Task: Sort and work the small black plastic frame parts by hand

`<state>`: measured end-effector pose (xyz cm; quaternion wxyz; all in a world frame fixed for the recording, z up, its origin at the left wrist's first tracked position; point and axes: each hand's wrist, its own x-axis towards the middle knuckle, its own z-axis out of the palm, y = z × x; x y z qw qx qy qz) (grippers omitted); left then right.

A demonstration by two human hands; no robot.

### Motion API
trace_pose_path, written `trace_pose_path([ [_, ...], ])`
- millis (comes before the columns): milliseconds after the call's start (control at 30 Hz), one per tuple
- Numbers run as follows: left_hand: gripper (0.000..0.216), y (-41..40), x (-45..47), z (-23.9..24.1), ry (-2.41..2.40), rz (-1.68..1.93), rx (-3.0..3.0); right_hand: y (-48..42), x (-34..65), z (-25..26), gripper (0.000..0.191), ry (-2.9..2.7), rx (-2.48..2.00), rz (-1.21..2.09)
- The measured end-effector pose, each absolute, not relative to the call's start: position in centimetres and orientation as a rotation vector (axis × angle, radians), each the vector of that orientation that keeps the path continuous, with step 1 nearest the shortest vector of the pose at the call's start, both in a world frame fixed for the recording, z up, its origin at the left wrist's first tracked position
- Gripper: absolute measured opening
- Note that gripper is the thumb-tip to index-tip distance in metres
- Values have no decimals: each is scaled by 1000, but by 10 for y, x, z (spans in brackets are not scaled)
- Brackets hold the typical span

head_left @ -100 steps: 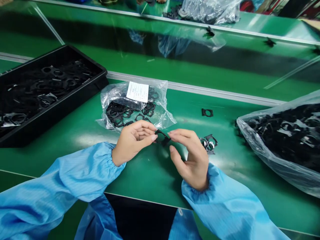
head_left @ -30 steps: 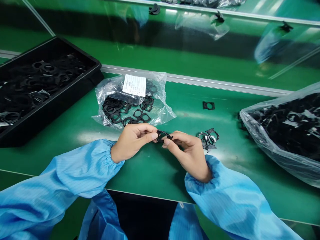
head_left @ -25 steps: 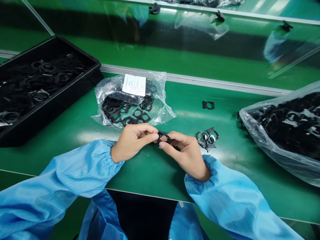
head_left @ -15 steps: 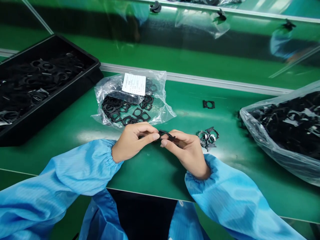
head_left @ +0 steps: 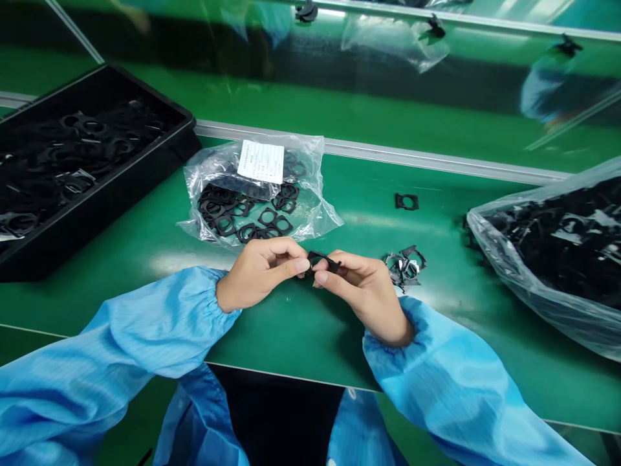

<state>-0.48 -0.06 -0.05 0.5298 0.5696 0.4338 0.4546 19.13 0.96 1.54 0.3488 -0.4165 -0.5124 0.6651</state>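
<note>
Between my two hands is a small black plastic frame (head_left: 324,258) with a round opening, held above the green table. My left hand (head_left: 264,272) pinches its left end between thumb and fingers. The right end is gripped by my right hand (head_left: 363,285), thumb in front and fingers behind. My fingers cover much of the part. Just right of my right hand lies a small cluster of black ring-shaped parts (head_left: 411,266). Farther back sits a single black square frame (head_left: 406,202) with a round hole.
A clear plastic bag (head_left: 310,188) with a white label and several black frames lies behind my left hand. At left stands a black bin (head_left: 140,165) full of black parts. A large clear bag (head_left: 524,285) of black parts is at right. A metal rail (head_left: 388,152) borders the back.
The black frame has tilted in my fingers, so its round opening shows more. Both hands stay at nearly the same spot and keep their grip.
</note>
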Motion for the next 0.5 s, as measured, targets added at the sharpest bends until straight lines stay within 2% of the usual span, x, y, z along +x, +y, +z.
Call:
trace_pose_path([
  [200,15,-2,-5,-5,1080,1098,1297,9,190,10,35,-1353,-1103,1684],
  [500,23,-2,-3,1,1093,1041,1262,4,187,5,26,-1265,-1074,1604],
])
